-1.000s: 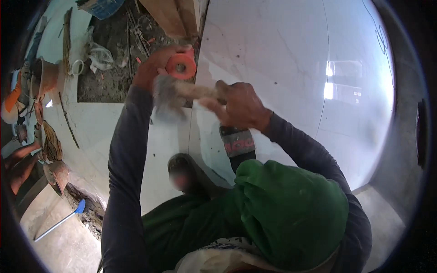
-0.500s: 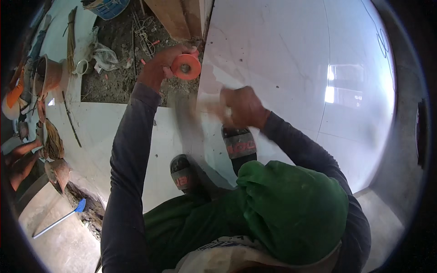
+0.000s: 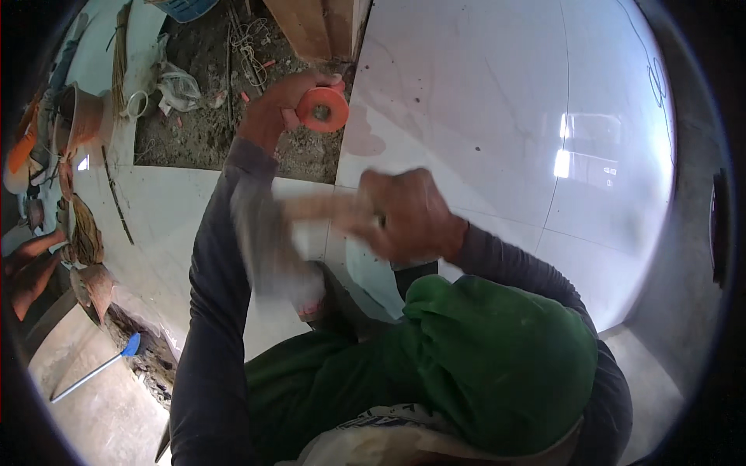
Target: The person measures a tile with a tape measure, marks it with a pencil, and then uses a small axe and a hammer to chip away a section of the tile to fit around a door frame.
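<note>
My left hand (image 3: 276, 109) grips an orange-red disc (image 3: 323, 109) with a round hole in its middle, held up over the bare soil patch (image 3: 194, 140). Closer to me, my right hand (image 3: 412, 213) is wrapped round the pale wooden handle (image 3: 322, 210) of a hammer-like tool. Its grey head (image 3: 268, 241) sits crosswise to the handle and is too smeared by motion to name its kind. In this view the head passes across my left forearm and one shoe. White glossy tiles (image 3: 466, 101) lie right of the soil.
A wooden post (image 3: 315, 27) and a blue bucket (image 3: 186, 8) stand at the far side. Plastic bag (image 3: 179, 89), tangled string (image 3: 249, 46) and a stick broom (image 3: 120, 58) lie leftward. Another person's limbs (image 3: 31, 268) show at the left edge, above a blue-headed brush (image 3: 132, 344).
The tool in my right hand has swung left, and that hand has moved slightly nearer to me. My left hand keeps the disc in almost the same place.
</note>
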